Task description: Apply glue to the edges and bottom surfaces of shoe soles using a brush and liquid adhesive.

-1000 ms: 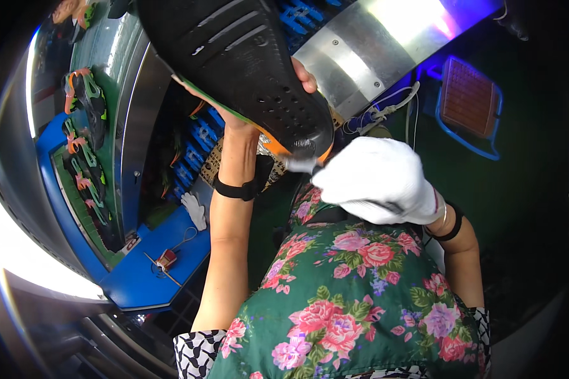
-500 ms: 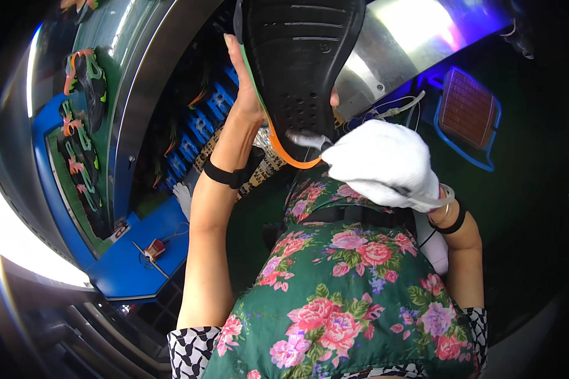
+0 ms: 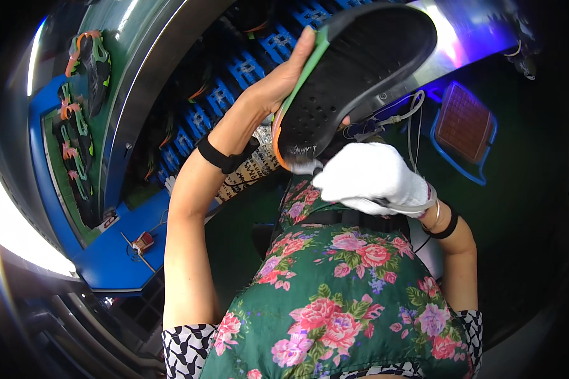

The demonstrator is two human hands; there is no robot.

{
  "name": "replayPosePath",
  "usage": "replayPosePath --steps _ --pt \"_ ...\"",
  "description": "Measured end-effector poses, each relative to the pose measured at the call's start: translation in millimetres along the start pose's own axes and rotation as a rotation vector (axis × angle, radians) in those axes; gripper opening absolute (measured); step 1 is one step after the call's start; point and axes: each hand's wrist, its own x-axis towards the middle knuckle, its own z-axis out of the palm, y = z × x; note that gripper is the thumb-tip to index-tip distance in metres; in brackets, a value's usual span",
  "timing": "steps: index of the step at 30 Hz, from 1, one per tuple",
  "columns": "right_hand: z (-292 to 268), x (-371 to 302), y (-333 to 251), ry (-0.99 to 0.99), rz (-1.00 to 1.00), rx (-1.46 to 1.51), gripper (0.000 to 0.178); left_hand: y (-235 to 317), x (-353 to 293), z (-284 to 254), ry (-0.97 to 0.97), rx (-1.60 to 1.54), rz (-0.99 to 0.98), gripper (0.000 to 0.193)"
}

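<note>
My left hand [image 3: 283, 76] holds a black shoe sole [image 3: 354, 76] with a green and orange rim, raised in front of me with its perforated face toward the camera. My right hand [image 3: 370, 179] wears a white glove and presses against the sole's lower end, where a pale smear shows. Whether the glove holds a tool is hidden. A black band circles each wrist. My flowered green apron fills the lower middle.
A conveyor with blue racks [image 3: 234, 82] runs diagonally behind the sole. Shoe parts in orange and green [image 3: 82, 57] lie on the blue and green bench at left. A blue-framed mesh pad [image 3: 464, 126] sits at right. Cables hang near the metal housing [image 3: 449, 44].
My left hand has tilted the sole to the right and turned its upper end away. The gloved right hand has shifted slightly lower at the sole's lower end.
</note>
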Motion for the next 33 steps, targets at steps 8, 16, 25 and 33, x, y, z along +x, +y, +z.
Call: replayPosePath --steps 8,16,25,33 --pt "-5 0 2 -0.152 -0.001 -0.140 0.028 6 4 9 0.177 0.145 -0.179 0.082" --pt "-10 14 14 -0.023 0.151 0.170 0.017 -4 7 -22 0.133 -0.013 -0.277 0.086" --pt "-48 29 6 0.464 0.410 -0.005 0.014 -59 -5 -15 -0.121 -0.798 -0.137 0.071" --pt "-63 35 -1 0.228 0.331 -0.150 0.017 -97 -21 13 0.233 -0.349 0.055 0.045"
